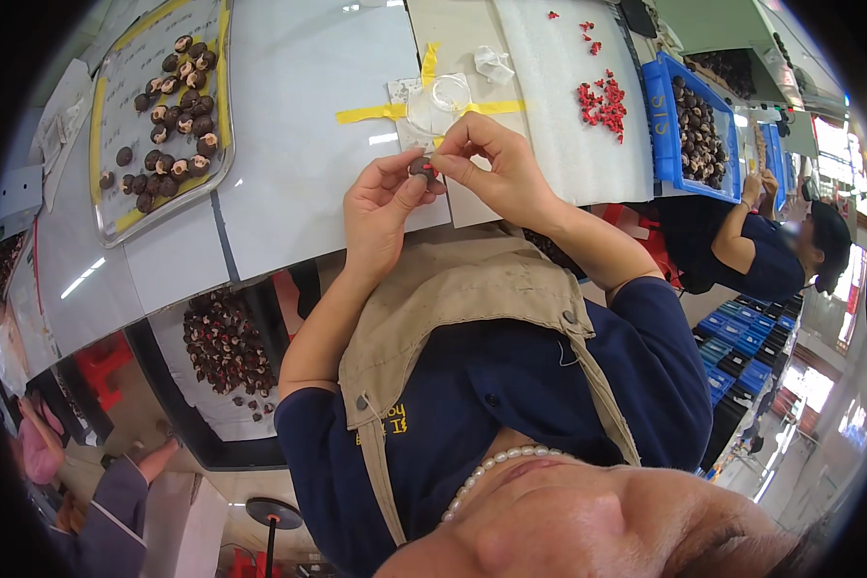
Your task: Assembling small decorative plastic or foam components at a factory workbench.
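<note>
Over the table's near edge, my left hand holds a small dark brown ball-shaped piece between thumb and fingers. A bit of red shows on its right side. My right hand is closed in a pinch against that red bit, with thumb and forefinger touching the ball. Whether the red bit is fixed to the ball is too small to tell. Just beyond my hands, a round clear-white ring-like thing lies on a patch held down with yellow tape. Small red pieces are scattered on a white foam sheet.
A metal tray of brown-and-beige balls sits at the left. At the right stands a blue crate full of similar balls. Crumpled clear plastic lies beyond the tape. Below the table, a black bin holds dark-and-red pieces. A co-worker is at right.
</note>
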A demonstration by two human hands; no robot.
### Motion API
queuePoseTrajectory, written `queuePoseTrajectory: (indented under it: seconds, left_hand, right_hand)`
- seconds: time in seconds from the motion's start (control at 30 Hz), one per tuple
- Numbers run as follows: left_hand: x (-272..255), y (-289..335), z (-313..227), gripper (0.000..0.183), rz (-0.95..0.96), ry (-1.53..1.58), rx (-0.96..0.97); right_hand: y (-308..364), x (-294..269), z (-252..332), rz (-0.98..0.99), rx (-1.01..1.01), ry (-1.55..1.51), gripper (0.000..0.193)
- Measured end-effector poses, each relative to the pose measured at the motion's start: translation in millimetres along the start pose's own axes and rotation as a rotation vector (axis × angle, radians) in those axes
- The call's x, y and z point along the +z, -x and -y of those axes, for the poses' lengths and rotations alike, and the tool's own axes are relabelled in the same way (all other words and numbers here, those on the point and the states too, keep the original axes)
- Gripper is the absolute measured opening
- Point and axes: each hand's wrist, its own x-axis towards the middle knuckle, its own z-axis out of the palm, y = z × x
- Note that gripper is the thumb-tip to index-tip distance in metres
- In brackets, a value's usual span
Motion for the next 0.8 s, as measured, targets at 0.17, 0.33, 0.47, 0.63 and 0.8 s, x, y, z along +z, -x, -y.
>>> queuePoseTrajectory:
  seconds: [0.17, 0.33, 0.47, 0.63, 0.8]
  left_hand:
    - [0.1, 4.9, 0.3, 0.03, -0.002, -0.077, 0.045]
    - [0.0, 4.8, 4.3, 0.029, -0.007, -0.121, 0.067]
    - [3.8, 7.1, 4.2, 0.028, -0.054, -0.184, 0.077]
    - [5.9, 7.8, 2.5, 0.028, -0.055, -0.214, 0.069]
    - [5.4, 6.3, 1.2, 0.026, -0.003, -0.211, 0.116]
  right_hand:
    - [2.3, -4.3, 10.5, 0.021, 0.178, -0.035, 0.011]
    - [0.7, -7.1, 6.3, 0.059, 0.094, 0.151, 0.009]
    - [5.2, 0.9, 0.6, 0.077, 0.079, 0.137, 0.008]
    - [6.2, 3.0, -5.0, 0.086, 0.04, 0.088, 0.009]
    - [8.7, 4.8, -15.8, 0.074, 0.131, -0.071, 0.009]
